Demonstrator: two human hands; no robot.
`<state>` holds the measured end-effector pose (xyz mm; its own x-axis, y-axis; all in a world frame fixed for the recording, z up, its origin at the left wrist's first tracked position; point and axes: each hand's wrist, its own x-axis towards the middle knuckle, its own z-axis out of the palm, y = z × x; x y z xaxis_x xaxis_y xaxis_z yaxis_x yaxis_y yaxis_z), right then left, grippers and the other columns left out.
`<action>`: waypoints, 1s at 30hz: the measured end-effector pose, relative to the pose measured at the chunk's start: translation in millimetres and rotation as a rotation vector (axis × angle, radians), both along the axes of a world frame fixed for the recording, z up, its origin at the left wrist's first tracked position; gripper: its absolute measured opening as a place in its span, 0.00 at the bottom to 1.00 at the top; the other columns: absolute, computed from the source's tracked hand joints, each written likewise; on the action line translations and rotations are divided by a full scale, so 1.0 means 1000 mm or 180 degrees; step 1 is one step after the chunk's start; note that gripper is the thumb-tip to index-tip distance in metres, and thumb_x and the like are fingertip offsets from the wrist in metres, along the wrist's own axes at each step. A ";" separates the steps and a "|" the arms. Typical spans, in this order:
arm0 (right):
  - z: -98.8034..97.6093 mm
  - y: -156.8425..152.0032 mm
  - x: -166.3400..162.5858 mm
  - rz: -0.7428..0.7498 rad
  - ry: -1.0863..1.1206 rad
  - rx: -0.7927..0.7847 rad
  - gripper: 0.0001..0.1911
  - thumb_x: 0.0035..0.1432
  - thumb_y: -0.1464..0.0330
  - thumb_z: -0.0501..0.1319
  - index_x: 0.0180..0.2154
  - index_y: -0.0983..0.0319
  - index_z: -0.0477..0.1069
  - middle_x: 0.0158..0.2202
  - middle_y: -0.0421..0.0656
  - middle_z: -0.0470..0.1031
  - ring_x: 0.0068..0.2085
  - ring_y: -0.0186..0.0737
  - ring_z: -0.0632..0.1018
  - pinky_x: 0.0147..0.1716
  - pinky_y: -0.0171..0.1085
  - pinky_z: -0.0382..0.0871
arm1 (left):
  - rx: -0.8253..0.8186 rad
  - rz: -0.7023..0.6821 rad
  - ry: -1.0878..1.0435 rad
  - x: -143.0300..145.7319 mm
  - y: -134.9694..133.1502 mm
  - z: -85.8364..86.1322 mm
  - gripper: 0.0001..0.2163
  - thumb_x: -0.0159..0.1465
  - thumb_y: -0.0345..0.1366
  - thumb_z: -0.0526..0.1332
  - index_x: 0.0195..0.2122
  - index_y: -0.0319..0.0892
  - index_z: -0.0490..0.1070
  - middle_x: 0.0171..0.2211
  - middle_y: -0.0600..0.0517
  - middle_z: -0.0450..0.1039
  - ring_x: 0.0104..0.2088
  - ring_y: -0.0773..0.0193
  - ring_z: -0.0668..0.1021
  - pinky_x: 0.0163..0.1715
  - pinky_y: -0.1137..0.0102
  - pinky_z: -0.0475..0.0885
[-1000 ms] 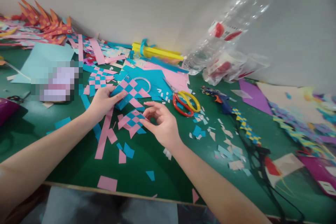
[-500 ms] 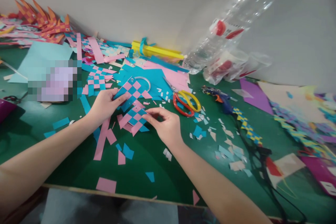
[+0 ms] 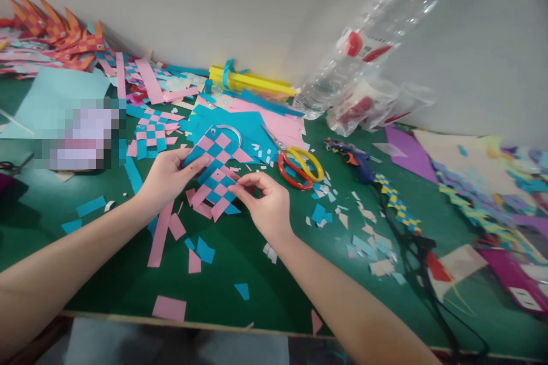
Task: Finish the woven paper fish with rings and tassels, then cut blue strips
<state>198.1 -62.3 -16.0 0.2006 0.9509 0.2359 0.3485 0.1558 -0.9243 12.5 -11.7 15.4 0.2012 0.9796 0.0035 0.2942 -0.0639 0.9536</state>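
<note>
My left hand (image 3: 166,177) is closed, thumb on top, on a pink-and-blue woven paper fish (image 3: 219,147) with a small round eye near its top corner. Just below it is a second woven paper fish (image 3: 217,189) in the same colours. Its right corner is pinched between the thumb and fingers of my right hand (image 3: 270,205). The upper fish's lower edge meets or overlaps the second one; I cannot tell if they are joined. A clear ring (image 3: 236,136) shows behind the upper fish.
Red-and-yellow-handled scissors (image 3: 299,168) lie right of the hands. Farther right is a blue glue gun (image 3: 359,162) with a dark cable. A large plastic bottle (image 3: 372,40) leans at the wall. Paper scraps (image 3: 169,308) litter the green table (image 3: 274,296). Orange woven fish (image 3: 64,28) sit back left.
My right hand has brought the lower fish slightly up towards the upper one. Both hands keep their grips. The whole view has shifted a little.
</note>
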 end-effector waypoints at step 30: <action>0.000 0.001 0.001 -0.0004 -0.0080 -0.0005 0.08 0.48 0.63 0.69 0.26 0.59 0.73 0.26 0.38 0.77 0.27 0.34 0.75 0.31 0.35 0.72 | -0.0372 -0.0216 -0.0546 -0.001 0.002 -0.009 0.14 0.57 0.48 0.65 0.33 0.41 0.75 0.33 0.50 0.76 0.34 0.62 0.78 0.35 0.68 0.75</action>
<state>199.2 -61.7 -15.8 0.1959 0.9509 0.2395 0.3719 0.1539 -0.9154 11.3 -9.7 6.4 0.2728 0.9596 -0.0695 0.1256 0.0361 0.9914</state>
